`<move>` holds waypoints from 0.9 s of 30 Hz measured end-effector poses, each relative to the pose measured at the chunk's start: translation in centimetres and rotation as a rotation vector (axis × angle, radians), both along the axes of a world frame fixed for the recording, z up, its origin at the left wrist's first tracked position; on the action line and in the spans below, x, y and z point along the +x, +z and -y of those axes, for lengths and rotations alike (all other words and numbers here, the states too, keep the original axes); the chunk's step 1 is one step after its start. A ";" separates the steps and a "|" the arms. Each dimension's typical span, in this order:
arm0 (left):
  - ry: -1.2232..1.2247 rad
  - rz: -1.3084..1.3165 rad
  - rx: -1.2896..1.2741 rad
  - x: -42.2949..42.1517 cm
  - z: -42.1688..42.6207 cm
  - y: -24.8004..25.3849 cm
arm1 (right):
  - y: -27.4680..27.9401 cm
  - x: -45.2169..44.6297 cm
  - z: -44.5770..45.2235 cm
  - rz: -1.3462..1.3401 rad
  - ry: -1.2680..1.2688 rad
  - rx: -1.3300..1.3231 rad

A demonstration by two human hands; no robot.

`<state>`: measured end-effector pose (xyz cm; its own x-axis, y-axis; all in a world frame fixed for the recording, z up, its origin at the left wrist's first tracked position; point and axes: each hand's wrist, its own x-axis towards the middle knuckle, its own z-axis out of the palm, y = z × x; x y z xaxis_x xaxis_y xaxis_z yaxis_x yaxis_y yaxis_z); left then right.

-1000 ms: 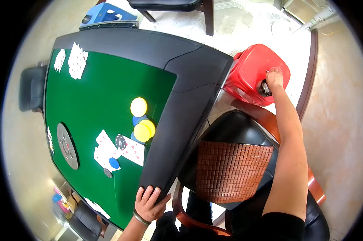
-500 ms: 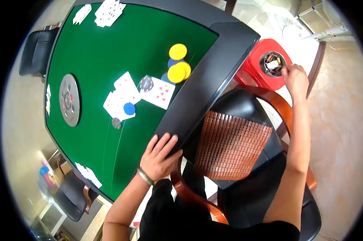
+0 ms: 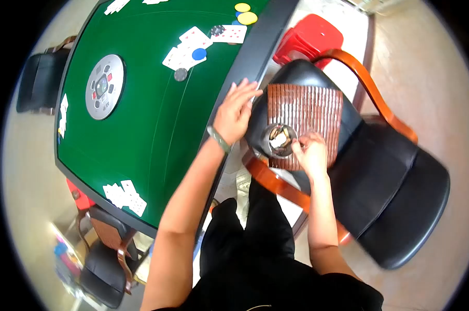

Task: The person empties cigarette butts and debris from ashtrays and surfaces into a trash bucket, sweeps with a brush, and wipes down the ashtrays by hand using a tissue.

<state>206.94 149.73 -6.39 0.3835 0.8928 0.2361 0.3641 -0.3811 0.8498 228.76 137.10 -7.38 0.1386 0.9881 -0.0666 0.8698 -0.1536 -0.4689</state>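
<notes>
My right hand (image 3: 313, 153) pinches the rim of a round metal ashtray (image 3: 280, 140), which holds cigarette butts and a crumpled white piece. The ashtray is over the brown beaded mat (image 3: 307, 109) on the black chair seat. Fingers spread, my left hand (image 3: 235, 113) rests at the dark edge of the green card table (image 3: 146, 150) and holds nothing. Above it on the felt are face-up cards (image 3: 187, 52) with a blue chip (image 3: 198, 54) and a dark chip (image 3: 181, 74).
A red stool (image 3: 315, 36) stands beyond the near chair (image 3: 400, 171), whose wooden arms curve around the seat. A grey round disc (image 3: 105, 87) lies mid-table. More cards (image 3: 125, 197) are at the lower left, near another chair (image 3: 103, 272). Yellow chips (image 3: 247, 18) lie at the top.
The ashtray has left the red stool and come toward me in my right hand, over the chair seat. My left hand has moved up along the table edge, and the view has shifted.
</notes>
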 end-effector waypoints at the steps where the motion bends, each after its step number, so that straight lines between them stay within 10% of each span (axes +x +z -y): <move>1: -0.052 0.081 -0.062 -0.7 3.3 0.4 | 0.0 -1.3 3.1 0.022 0.002 0.009; 5: -0.132 0.598 -0.888 -4.3 20.1 -0.8 | 3.4 -8.0 15.6 0.015 -0.089 -0.021; 11: -0.383 0.692 -2.010 -13.7 36.1 -3.1 | 2.5 -18.7 34.5 0.010 -0.257 -0.115; 27: -0.471 -0.003 -1.893 -11.2 53.6 -14.1 | -10.9 -23.5 62.5 -0.331 -1.081 -0.141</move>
<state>195.75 96.12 -20.47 0.6270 -0.2049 -0.7515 0.5246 0.8243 0.2130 205.31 74.62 -18.25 0.8679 0.3427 -0.3597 0.0865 -0.8172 -0.5698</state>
